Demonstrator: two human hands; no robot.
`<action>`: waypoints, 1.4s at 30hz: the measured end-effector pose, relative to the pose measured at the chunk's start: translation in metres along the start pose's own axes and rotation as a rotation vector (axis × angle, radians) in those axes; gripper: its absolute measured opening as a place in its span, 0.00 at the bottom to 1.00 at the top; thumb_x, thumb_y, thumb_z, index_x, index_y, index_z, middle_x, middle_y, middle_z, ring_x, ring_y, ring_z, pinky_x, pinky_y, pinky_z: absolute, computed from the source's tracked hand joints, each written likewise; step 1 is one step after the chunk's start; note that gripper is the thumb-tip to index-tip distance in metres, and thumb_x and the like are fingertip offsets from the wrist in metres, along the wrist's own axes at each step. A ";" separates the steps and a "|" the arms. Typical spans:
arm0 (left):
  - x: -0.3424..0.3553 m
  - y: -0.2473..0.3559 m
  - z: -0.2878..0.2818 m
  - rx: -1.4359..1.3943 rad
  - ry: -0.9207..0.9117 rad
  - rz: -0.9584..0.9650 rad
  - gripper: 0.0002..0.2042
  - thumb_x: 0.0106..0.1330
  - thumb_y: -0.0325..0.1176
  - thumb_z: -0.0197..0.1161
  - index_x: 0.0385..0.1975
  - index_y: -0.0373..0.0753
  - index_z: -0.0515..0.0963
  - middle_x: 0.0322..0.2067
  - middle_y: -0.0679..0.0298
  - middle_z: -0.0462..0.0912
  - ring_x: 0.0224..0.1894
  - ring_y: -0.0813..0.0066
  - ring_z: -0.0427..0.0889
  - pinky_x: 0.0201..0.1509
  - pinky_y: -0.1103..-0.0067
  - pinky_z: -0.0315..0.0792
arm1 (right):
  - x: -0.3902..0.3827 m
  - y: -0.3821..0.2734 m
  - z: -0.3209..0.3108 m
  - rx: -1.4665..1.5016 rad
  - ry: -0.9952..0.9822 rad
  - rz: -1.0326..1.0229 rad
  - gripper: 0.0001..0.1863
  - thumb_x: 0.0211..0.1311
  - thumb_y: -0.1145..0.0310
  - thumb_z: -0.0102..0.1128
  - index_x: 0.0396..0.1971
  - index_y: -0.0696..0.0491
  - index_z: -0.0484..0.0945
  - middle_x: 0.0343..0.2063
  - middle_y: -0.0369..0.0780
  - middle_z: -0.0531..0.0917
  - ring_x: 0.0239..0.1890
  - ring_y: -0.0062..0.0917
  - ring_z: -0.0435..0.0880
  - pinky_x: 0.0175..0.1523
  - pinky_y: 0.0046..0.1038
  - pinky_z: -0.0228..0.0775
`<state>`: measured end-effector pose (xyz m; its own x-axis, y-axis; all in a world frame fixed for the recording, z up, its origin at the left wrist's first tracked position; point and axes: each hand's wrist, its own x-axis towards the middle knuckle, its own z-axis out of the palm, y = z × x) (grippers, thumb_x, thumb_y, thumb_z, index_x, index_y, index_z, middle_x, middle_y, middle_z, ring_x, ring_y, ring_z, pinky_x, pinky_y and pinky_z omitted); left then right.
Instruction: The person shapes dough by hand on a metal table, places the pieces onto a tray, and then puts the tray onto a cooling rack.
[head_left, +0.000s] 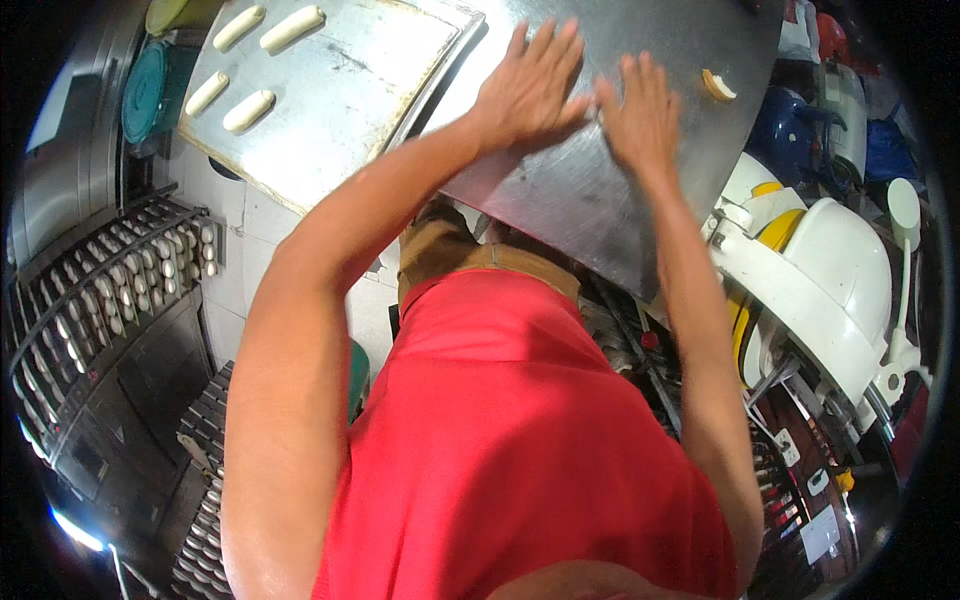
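Observation:
My left hand lies palm down with fingers stretched over the shiny metal table. Beside it my right hand is also flat, fingers apart and slightly blurred. Their thumbs point toward each other with a small gap between. Whatever may be under the palms is hidden. To the left, a worn metal baking tray holds several pale dough rolls, set apart from one another. A small piece of bread with a brown crust rests right of my right hand.
A rack full of trays of dough rolls stands at the left. A teal lidded bucket is at the upper left. White and yellow machine parts crowd the table's right edge, with a dark blue object beyond.

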<state>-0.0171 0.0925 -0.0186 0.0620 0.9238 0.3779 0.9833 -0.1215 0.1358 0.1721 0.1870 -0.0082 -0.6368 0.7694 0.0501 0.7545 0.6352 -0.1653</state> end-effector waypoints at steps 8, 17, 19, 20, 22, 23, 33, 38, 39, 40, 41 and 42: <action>-0.108 0.051 -0.053 -0.205 -0.400 -0.058 0.38 0.73 0.61 0.50 0.76 0.42 0.59 0.78 0.59 0.55 0.78 0.49 0.55 0.76 0.41 0.45 | -0.157 -0.021 -0.017 0.063 -0.125 -0.178 0.40 0.70 0.43 0.55 0.74 0.54 0.63 0.74 0.50 0.63 0.77 0.54 0.54 0.78 0.58 0.40; -0.024 0.013 -0.010 -0.132 -0.159 -0.188 0.44 0.65 0.65 0.56 0.75 0.41 0.59 0.76 0.52 0.57 0.77 0.48 0.54 0.70 0.30 0.41 | -0.015 0.008 -0.009 0.065 -0.123 -0.120 0.43 0.69 0.48 0.58 0.76 0.53 0.55 0.77 0.48 0.58 0.79 0.50 0.51 0.80 0.55 0.40; -0.072 0.030 -0.055 -0.171 -0.343 -0.182 0.39 0.62 0.54 0.65 0.71 0.43 0.64 0.69 0.51 0.66 0.71 0.49 0.64 0.66 0.34 0.54 | -0.054 0.008 -0.039 0.078 -0.290 -0.317 0.44 0.61 0.55 0.68 0.74 0.52 0.59 0.74 0.49 0.62 0.77 0.47 0.55 0.78 0.51 0.47; -0.090 0.029 -0.071 -0.177 -0.333 -0.122 0.35 0.59 0.46 0.70 0.67 0.44 0.70 0.64 0.52 0.73 0.66 0.50 0.71 0.64 0.40 0.63 | -0.066 0.010 -0.052 0.096 -0.329 -0.385 0.44 0.56 0.60 0.72 0.72 0.52 0.64 0.71 0.49 0.67 0.75 0.46 0.61 0.77 0.49 0.52; -0.095 0.016 -0.076 -0.372 -0.389 -0.236 0.28 0.54 0.37 0.70 0.57 0.45 0.77 0.54 0.55 0.78 0.58 0.53 0.75 0.57 0.50 0.70 | -0.068 0.035 -0.049 0.221 -0.397 -0.177 0.35 0.49 0.68 0.76 0.61 0.53 0.77 0.56 0.48 0.80 0.61 0.41 0.77 0.67 0.42 0.67; -0.095 0.007 -0.080 -0.469 -0.412 -0.286 0.24 0.51 0.33 0.71 0.53 0.45 0.80 0.48 0.57 0.80 0.53 0.54 0.78 0.54 0.56 0.73 | -0.065 0.034 -0.052 0.280 -0.394 -0.160 0.31 0.50 0.69 0.75 0.57 0.54 0.80 0.51 0.47 0.81 0.56 0.40 0.79 0.62 0.40 0.69; -0.191 -0.099 -0.191 -0.314 0.108 -0.562 0.19 0.50 0.26 0.66 0.46 0.42 0.85 0.42 0.60 0.82 0.49 0.58 0.78 0.56 0.65 0.75 | 0.056 -0.207 -0.074 0.623 -0.080 -0.546 0.18 0.58 0.71 0.69 0.49 0.55 0.84 0.41 0.46 0.85 0.44 0.37 0.84 0.51 0.34 0.75; -0.228 -0.128 -0.146 -0.284 -0.012 -0.608 0.24 0.50 0.28 0.69 0.53 0.44 0.83 0.50 0.57 0.82 0.55 0.55 0.77 0.60 0.60 0.72 | 0.105 -0.252 0.004 0.312 -0.180 -0.665 0.24 0.57 0.67 0.71 0.54 0.59 0.82 0.51 0.50 0.84 0.54 0.46 0.81 0.62 0.42 0.72; -0.234 -0.126 -0.147 -0.234 0.076 -0.595 0.27 0.51 0.30 0.70 0.56 0.43 0.80 0.53 0.57 0.80 0.55 0.54 0.77 0.60 0.60 0.72 | 0.106 -0.254 -0.002 0.312 -0.154 -0.641 0.25 0.58 0.65 0.71 0.55 0.60 0.82 0.53 0.51 0.83 0.56 0.47 0.81 0.63 0.42 0.72; -0.238 -0.118 -0.155 -0.181 0.163 -0.602 0.31 0.51 0.31 0.72 0.60 0.42 0.77 0.56 0.56 0.78 0.56 0.53 0.76 0.60 0.60 0.71 | 0.103 -0.257 -0.010 0.313 -0.143 -0.631 0.26 0.60 0.63 0.72 0.55 0.61 0.81 0.56 0.52 0.82 0.58 0.47 0.81 0.64 0.41 0.72; -0.244 -0.111 -0.162 -0.183 0.243 -0.707 0.32 0.53 0.31 0.72 0.62 0.40 0.75 0.56 0.55 0.78 0.55 0.54 0.77 0.59 0.60 0.72 | 0.103 -0.248 -0.014 0.350 -0.151 -0.556 0.27 0.62 0.60 0.71 0.56 0.62 0.81 0.56 0.53 0.82 0.59 0.47 0.80 0.64 0.41 0.72; -0.251 -0.113 -0.171 -0.174 0.320 -0.794 0.33 0.54 0.32 0.73 0.63 0.39 0.73 0.56 0.54 0.77 0.54 0.55 0.77 0.58 0.61 0.73 | 0.113 -0.235 -0.015 0.393 -0.142 -0.472 0.28 0.63 0.58 0.70 0.56 0.62 0.81 0.57 0.54 0.81 0.60 0.46 0.80 0.64 0.41 0.72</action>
<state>-0.1728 -0.1877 0.0280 -0.7071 0.6155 0.3481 0.6737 0.4367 0.5962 -0.0750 0.1256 0.0516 -0.9220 0.3789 0.0794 0.2894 0.8109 -0.5087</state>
